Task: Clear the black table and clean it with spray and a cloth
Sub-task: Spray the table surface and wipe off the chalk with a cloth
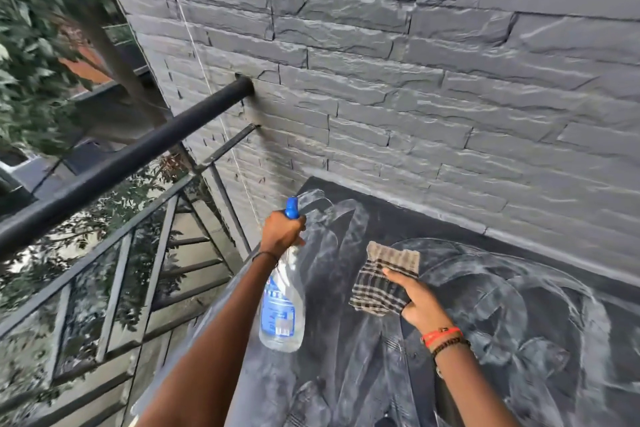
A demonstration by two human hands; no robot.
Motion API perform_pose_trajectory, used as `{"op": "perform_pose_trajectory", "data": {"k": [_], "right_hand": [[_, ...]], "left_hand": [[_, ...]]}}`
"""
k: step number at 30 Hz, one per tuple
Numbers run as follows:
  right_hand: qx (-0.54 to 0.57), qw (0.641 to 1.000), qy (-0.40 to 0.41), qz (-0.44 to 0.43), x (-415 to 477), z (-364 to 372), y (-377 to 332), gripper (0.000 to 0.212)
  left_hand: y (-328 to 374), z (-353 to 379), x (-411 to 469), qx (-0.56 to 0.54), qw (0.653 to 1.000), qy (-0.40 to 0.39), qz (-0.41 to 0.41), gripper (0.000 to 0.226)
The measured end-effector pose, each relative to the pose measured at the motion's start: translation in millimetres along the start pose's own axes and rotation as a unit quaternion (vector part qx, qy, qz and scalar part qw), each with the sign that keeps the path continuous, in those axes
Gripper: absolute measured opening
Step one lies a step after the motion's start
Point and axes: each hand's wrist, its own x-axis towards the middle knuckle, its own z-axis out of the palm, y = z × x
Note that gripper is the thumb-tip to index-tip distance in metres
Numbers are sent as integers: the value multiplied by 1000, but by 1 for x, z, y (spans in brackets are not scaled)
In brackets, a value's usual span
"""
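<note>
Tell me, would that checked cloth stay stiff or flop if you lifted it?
Probably floppy: the brown checked cloth bends and folds in the right hand. Likely light too, as a simple pinch seems enough to hold it.

Left hand [282, 229]: thin dark band [265, 254] at wrist. Right hand [420, 302]: orange-red band [441, 334], then dark beaded bracelet [450, 344]. Forearms bare.

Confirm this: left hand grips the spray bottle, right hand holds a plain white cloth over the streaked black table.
The cloth is wrong: head view shows it checked brown, not plain white; left hand grips the spray bottle, right hand holds it over the streaked black table.
</note>
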Motion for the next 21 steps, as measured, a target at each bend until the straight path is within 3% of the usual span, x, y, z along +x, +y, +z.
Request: {"op": "perform_pose_trajectory", "data": {"k": [6, 10, 16, 19, 21], "right_hand": [[6, 1000, 27, -4, 21, -6, -18, 39], [-22, 999, 38, -23, 35, -26, -22, 23], [11, 999, 37, -30, 28, -34, -26, 48], [-9, 999, 41, -10, 23, -39, -28, 19], [-8, 999, 40, -4, 20, -44, -29, 12]], "left_hand": [[21, 23, 26, 55, 998, -17, 17, 20], [29, 44, 37, 93, 994, -34, 55, 28], [43, 69, 17, 81, 988, -112, 69, 29], [45, 78, -6, 93, 981, -152, 79, 20], [42, 84, -18, 96, 975, -182, 83, 31]]}}
